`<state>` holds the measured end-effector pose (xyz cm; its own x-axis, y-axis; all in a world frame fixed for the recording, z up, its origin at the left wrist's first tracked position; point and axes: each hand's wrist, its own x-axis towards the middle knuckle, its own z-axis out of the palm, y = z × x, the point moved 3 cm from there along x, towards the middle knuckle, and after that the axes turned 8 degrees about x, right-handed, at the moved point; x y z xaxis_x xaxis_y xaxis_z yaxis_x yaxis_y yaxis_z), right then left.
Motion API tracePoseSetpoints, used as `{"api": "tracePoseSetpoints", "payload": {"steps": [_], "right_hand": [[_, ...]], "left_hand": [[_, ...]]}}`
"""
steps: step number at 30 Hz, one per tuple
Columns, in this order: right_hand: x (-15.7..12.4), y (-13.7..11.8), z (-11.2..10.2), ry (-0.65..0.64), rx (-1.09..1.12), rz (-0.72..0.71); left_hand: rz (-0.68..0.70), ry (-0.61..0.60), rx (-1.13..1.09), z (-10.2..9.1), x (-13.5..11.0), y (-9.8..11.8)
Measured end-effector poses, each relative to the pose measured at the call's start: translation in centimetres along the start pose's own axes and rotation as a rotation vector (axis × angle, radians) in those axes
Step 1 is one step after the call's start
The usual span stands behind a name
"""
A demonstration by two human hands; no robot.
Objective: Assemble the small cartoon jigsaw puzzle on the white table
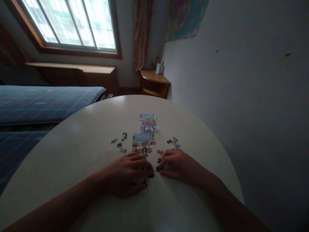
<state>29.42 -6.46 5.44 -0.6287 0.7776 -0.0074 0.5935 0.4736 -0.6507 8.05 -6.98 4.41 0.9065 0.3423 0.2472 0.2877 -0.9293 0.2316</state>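
A round white worktop [79,145] is seen from above, in dim light. Near its middle lies a small, partly built puzzle [143,142], brightly coloured, with its lower edge unfinished.

Just below the puzzle, toward the viewer, both of the person's hands rest on the worktop, close together but not touching. The left hand [127,174] lies below and slightly left of the puzzle, palm down, with its fingers stretched out flat. A few dark pieces [145,183] show at its fingertips, partly hidden beneath them. The right hand [180,167] lies below and to the right of the puzzle with its fingers curled. Its fingertips meet a small dark blue piece [158,168], which sits directly below the puzzle in the gap between the two hands. It is not clear whether the piece is pinched or only touched.

A cluster of loose pieces [119,143] lies left of the puzzle, and another cluster [173,141] lies right of it. Just above the puzzle lies a small picture card [148,122].

Far beyond the puzzle are a blue bed [41,101] and a bright window [72,22].
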Motion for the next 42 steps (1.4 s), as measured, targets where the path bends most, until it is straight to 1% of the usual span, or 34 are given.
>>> {"api": "tracePoseSetpoints", "payload": {"steps": [3,6,9,12,15,19,23,26,29,31,33,37,42], "right_hand": [[0.1,-0.1,0.2,0.008,-0.015,0.006],[0.1,-0.2,0.2,0.015,-0.015,0.016],[-0.1,0.2,-0.5,0.036,0.013,0.007],[-0.3,1.2,-1.6,0.105,0.076,-0.002],[-0.4,2.0,-2.1,0.145,0.070,-0.040],[0.0,2.3,-1.7,0.127,0.047,-0.097],[0.2,2.4,-1.7,0.103,0.026,-0.087],[-0.5,3.2,-2.9,0.155,0.065,-0.016],[-1.8,4.5,-4.7,0.220,0.070,0.133],[-2.6,5.2,-5.5,0.209,0.072,0.213],[-3.2,5.5,-5.9,0.195,0.088,0.249],[-3.0,5.2,-5.6,0.120,0.120,0.255],[-2.5,4.6,-4.6,0.044,0.132,0.235]], "left_hand": [[-0.006,-0.011,0.002,-0.1,0.1,0.0],[0.000,0.005,0.002,-0.2,0.1,0.0],[0.005,0.011,0.013,0.0,0.0,-0.2],[0.012,0.010,0.028,0.2,-0.1,-0.3],[0.018,0.010,0.042,0.3,-0.1,0.0],[0.047,-0.039,0.002,0.3,0.4,0.9],[0.054,-0.062,-0.031,0.3,0.7,1.4],[0.055,-0.050,-0.026,0.3,0.6,1.3],[0.054,-0.037,-0.007,0.2,0.4,1.0],[0.040,-0.033,0.015,0.1,0.2,0.8],[0.032,-0.011,0.035,-0.1,0.0,0.7],[0.037,0.027,0.058,-0.2,-0.1,0.7],[0.054,0.018,0.075,-0.1,0.0,0.6]]}}
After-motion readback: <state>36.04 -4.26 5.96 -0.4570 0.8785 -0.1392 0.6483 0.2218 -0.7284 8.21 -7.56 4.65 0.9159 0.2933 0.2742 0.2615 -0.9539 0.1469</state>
